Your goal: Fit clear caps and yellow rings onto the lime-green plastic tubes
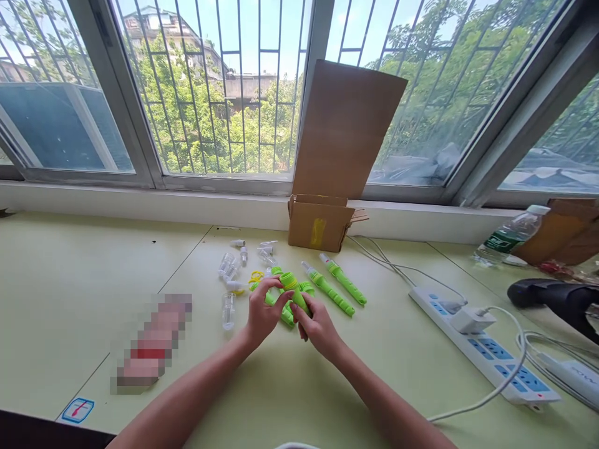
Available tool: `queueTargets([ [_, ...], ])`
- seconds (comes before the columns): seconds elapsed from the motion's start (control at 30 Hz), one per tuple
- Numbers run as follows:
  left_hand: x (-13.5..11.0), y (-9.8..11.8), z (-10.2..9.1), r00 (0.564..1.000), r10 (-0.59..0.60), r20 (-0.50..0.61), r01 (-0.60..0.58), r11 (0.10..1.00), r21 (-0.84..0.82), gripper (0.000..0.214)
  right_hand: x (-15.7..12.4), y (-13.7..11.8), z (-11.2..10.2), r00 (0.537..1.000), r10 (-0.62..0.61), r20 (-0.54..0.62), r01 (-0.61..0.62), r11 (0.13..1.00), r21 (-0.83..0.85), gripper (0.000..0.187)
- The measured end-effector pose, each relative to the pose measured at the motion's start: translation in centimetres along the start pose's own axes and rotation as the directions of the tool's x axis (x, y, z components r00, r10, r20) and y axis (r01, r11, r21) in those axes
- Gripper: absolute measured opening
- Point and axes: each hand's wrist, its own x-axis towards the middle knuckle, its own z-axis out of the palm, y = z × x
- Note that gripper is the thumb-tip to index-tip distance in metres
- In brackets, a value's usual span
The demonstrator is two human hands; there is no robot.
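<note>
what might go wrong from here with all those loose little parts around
The green tube being held could slip and knock the other green pieces close by. The small yellow rings lie loose near several clear cylinders, so one might get nudged away or overlooked. The white cable runs close to the right forearm and could get snagged.
</note>
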Motion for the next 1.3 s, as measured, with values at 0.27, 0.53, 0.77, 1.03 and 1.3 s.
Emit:
queueTargets([
  [0.27, 0.3, 0.4, 0.0, 0.997, 0.065, 0.031, -0.067, 0.996, 0.055, 0.013, 0.0, 0.2, -0.1, 0.984, -0.120, -0.135, 0.092, 0.976, -0.197, 0.024],
  [0.53, 0.6, 0.2, -0.3, 0.989, 0.117, 0.085, -0.124, 0.989, 0.085, 0.014, -0.1, -0.4, 0.2, 0.995, 0.010, -0.102, -0.006, 0.999, 0.041, 0.034],
  [0.77, 0.6, 0.2, -0.3, 0.976, 0.157, 0.149, -0.170, 0.982, 0.080, 0.023, -0.2, -0.7, 0.3, 0.994, 0.109, -0.007, -0.106, 0.980, 0.166, 0.037],
  [1.03, 0.7, 0.0, -0.4, 0.967, 0.190, 0.168, -0.205, 0.976, 0.075, 0.026, -0.1, 0.3, -0.2, 0.991, 0.119, 0.068, -0.133, 0.960, 0.246, 0.032],
  [1.3, 0.5, 0.2, -0.4, 0.973, 0.209, 0.098, -0.217, 0.973, 0.084, 0.026, 0.0, 0.2, -0.2, 0.996, 0.058, 0.070, -0.068, 0.987, 0.145, 0.031],
])
